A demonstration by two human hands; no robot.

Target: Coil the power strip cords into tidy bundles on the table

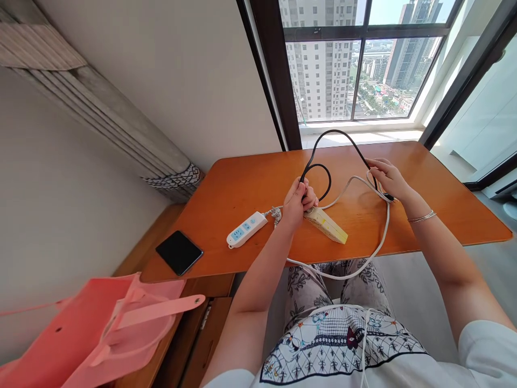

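Note:
My left hand (299, 199) is closed around a black cable (333, 131), which arches up and loops between my hands. My right hand (385, 175) pinches the black cable farther along, above the right part of the table. A white cable (385, 226) runs from near my right hand, hangs over the front edge and passes below my left hand. Just beside my left hand lies a yellowish-white block-shaped object (328, 225). The white power strip (246, 229) lies left of my left hand, its cord bunched at its right end.
A black phone or tablet (179, 253) lies on the left end of the wooden table (226, 188). A pink bag (100, 328) stands at the lower left. Behind the table are a window (355, 81) and a tied curtain (133, 140).

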